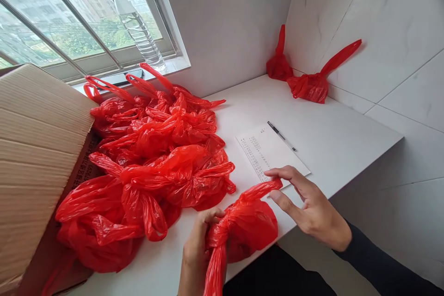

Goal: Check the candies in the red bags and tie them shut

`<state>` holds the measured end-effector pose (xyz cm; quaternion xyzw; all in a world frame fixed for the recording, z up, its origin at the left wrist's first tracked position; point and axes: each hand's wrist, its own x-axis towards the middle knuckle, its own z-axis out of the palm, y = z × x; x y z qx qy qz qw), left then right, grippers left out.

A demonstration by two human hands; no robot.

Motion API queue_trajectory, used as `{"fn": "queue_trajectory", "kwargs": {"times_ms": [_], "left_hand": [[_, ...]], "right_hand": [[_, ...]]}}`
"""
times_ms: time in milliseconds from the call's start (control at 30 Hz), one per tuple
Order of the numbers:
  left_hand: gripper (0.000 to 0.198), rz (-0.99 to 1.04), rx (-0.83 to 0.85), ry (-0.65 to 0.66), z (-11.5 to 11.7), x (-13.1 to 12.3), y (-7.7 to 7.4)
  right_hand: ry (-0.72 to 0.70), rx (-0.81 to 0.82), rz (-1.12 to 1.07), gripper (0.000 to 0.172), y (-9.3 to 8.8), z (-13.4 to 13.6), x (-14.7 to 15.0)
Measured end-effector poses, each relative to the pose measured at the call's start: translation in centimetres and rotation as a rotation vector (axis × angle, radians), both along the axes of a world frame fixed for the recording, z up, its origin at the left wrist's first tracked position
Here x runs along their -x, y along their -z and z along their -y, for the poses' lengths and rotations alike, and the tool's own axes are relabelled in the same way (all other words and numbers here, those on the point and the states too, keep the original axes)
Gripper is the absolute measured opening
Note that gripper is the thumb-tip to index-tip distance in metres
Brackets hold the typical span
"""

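At the near edge of the white table (333,148), my left hand (197,249) is closed round the gathered neck of a tied red plastic bag (249,231). My right hand (308,206) hovers just right of the bag with fingers spread, and its index finger touches the end of one bag handle (265,188). A big pile of tied red bags (152,166) lies to the left. Two more red bags (305,84) sit in the far corner against the tiled wall.
A printed sheet of paper (265,150) with a pen (280,136) lies behind my right hand. An open cardboard box (31,162) stands at the left. On the window sill stand a clear water bottle (138,27) and a dark phone (121,78).
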<state>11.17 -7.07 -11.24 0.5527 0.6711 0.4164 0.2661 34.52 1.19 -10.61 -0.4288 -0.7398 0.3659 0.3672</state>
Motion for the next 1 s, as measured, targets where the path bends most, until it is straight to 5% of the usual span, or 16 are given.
{"fn": "queue_trajectory", "kwargs": {"times_ms": [133,267,367,567,667,767,1000], "left_hand": [[0.020,0.080,-0.024,-0.039,0.1,-1.7,-0.7],[0.028,0.055,-0.105,-0.042,0.3,-2.0,-0.7],[0.031,0.098,-0.054,-0.070,0.9,-1.3,-0.6],[0.043,0.199,0.040,-0.148,1.9,-0.1,-1.4],[0.041,0.035,-0.104,-0.084,1.9,-0.5,-2.0],[0.020,0.043,-0.128,-0.050,1.9,-0.7,-2.3],[0.022,0.145,-0.029,-0.291,3.2,2.0,-0.9]], "right_hand": [[-0.106,-0.240,0.049,0.043,-0.4,0.9,2.2],[-0.188,-0.284,0.034,0.011,-0.3,0.9,3.9],[-0.099,-0.203,-0.013,0.008,-0.4,0.4,3.5],[0.006,0.278,-0.073,0.011,-0.6,0.1,1.7],[-0.116,0.284,-0.095,0.029,-1.1,0.5,2.4],[-0.180,0.225,-0.074,0.014,-1.5,0.8,3.3],[0.115,0.285,-0.221,0.022,0.2,1.1,2.2]]}}
